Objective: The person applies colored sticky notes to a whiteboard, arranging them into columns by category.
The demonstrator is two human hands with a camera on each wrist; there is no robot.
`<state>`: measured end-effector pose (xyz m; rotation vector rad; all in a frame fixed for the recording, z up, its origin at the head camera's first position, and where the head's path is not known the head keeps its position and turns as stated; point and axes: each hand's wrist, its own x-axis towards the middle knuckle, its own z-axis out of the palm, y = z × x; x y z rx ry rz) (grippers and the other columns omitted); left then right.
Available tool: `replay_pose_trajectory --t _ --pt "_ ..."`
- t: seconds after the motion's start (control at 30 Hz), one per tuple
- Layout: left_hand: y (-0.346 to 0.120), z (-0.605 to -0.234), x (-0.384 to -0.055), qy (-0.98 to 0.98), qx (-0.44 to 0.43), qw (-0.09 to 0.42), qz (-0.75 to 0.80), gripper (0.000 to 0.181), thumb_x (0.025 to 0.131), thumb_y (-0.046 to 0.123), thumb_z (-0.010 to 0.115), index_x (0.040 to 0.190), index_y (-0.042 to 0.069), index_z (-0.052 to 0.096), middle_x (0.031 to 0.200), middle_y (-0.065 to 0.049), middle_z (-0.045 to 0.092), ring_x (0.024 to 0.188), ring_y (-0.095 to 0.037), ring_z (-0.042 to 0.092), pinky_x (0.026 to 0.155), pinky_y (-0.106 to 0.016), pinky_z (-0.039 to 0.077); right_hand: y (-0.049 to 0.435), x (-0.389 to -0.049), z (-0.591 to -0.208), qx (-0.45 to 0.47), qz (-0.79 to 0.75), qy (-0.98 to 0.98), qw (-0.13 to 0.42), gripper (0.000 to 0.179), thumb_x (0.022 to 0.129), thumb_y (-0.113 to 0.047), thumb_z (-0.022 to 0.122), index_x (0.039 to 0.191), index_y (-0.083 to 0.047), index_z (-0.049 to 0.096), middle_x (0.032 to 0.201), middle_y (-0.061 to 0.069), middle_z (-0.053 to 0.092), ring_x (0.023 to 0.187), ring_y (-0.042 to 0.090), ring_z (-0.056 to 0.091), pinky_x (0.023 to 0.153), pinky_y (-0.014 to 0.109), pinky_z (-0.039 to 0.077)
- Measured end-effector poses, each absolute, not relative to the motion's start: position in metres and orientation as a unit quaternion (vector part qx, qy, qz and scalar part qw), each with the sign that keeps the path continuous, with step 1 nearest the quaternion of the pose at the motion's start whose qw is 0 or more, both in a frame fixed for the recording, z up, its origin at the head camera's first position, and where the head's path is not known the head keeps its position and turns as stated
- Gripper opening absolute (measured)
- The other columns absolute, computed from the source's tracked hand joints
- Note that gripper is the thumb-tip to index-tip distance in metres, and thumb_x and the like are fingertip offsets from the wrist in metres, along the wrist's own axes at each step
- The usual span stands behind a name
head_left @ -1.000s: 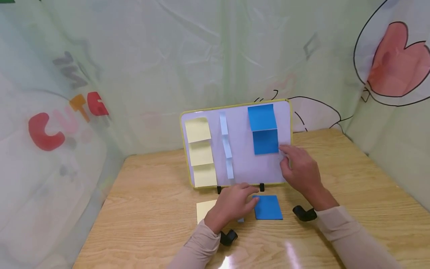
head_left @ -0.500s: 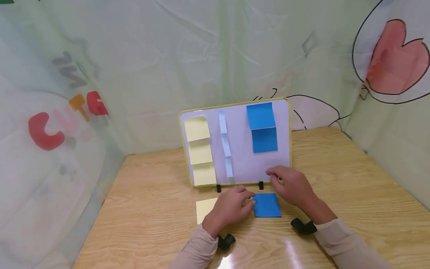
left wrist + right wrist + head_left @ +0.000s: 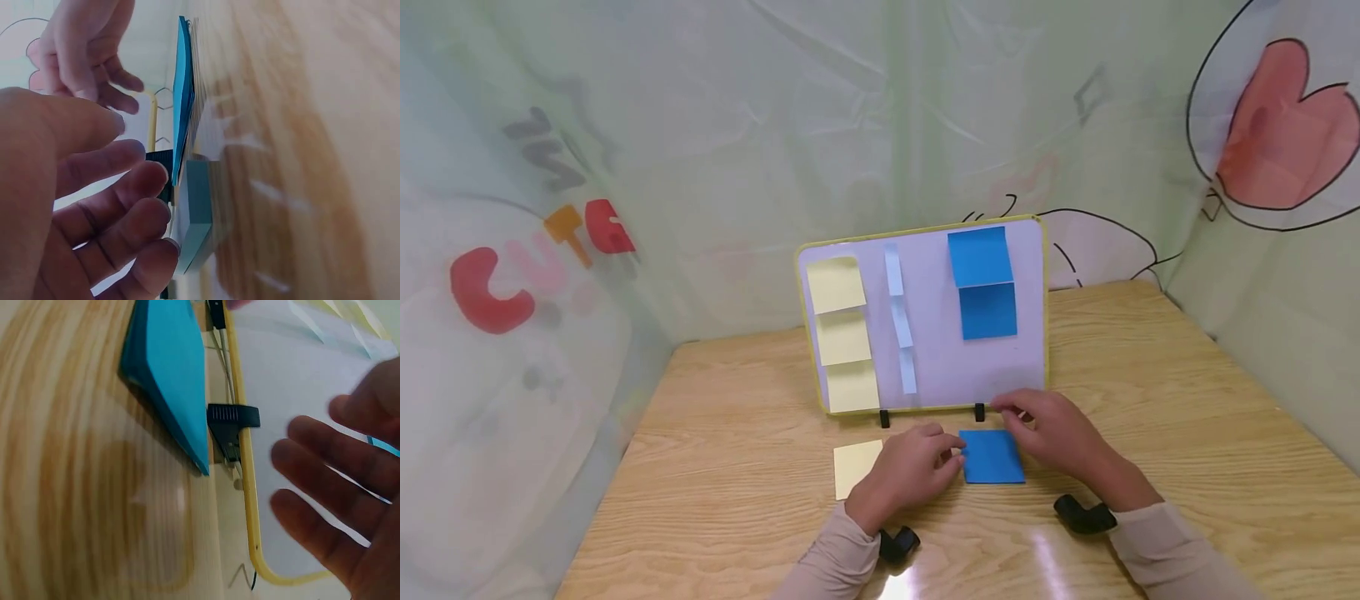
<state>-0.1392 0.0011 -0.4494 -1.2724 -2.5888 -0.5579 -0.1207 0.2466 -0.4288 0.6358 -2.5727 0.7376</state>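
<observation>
My left hand (image 3: 910,471) hovers low over the table, its loosely bent fingers near the left edge of a blue sticky-note pad (image 3: 992,457). The left wrist view shows those fingers holding nothing, close beside a pale blue pad of narrow notes (image 3: 199,197), which the hand hides in the head view. My right hand (image 3: 1060,435) is above the blue pad's right side, by the foot of a whiteboard (image 3: 925,333). Its fingers are apart and hold nothing in the right wrist view. Two blue sticky notes (image 3: 988,312) overlap on the board's right part.
Yellow sticky notes (image 3: 844,337) and narrow pale blue notes (image 3: 902,323) run in columns down the board. A yellow pad (image 3: 854,467) lies left of my left hand, partly covered. Black clips (image 3: 979,412) support the board's lower edge on the wooden table (image 3: 722,467).
My right hand has come down from beside the lower blue note on the board to above the blue pad. My left hand has shifted only slightly.
</observation>
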Motion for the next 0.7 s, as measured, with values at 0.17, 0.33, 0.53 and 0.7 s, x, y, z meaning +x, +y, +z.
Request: replay_pose_trajectory --t 0.17,0.33,0.53,0.7 --pt "0.001 -0.453 -0.14 -0.874 -0.431 0.074 -0.21 0.02 0.097 0.028 0.063 0.11 0.02 0.076 0.083 0.012 0.06 0.071 0.003 0.051 0.06 -0.012 0.04 0.253 -0.115 -0.427 0.204 0.298 -0.93 0.074 0.02 0.094 -0.008 0.068 0.113 -0.006 0.074 0.107 0.002 0.072 0.095 0.021 0.068 0.081 0.044 0.057" --pt "0.001 -0.455 -0.141 -0.878 -0.425 0.063 -0.212 0.02 0.097 0.029 0.064 0.111 0.021 0.076 0.081 0.014 0.059 0.071 0.003 0.05 0.059 -0.012 0.038 0.254 -0.114 -0.426 0.212 0.287 -0.934 -0.002 0.026 0.094 -0.021 0.071 0.118 -0.01 0.072 0.115 0.001 0.069 0.109 0.026 0.064 0.091 0.05 0.052" --pt "0.0 -0.456 -0.142 -0.878 -0.425 0.048 -0.216 0.021 0.098 0.029 0.063 0.112 0.021 0.076 0.082 0.015 0.059 0.072 0.004 0.051 0.06 -0.012 0.04 0.251 -0.113 -0.428 0.246 0.245 -0.938 -0.012 0.029 0.09 -0.028 0.075 0.112 -0.009 0.074 0.12 0.006 0.066 0.113 0.032 0.061 0.094 0.053 0.049" --pt "0.0 -0.458 -0.143 -0.872 -0.431 0.037 -0.228 0.021 0.098 0.029 0.063 0.112 0.019 0.076 0.086 0.013 0.062 0.075 0.004 0.054 0.064 -0.014 0.043 0.25 -0.109 -0.431 0.273 0.211 -0.939 -0.004 0.04 0.085 -0.038 0.079 0.112 -0.008 0.076 0.127 0.012 0.063 0.117 0.036 0.057 0.094 0.054 0.048"
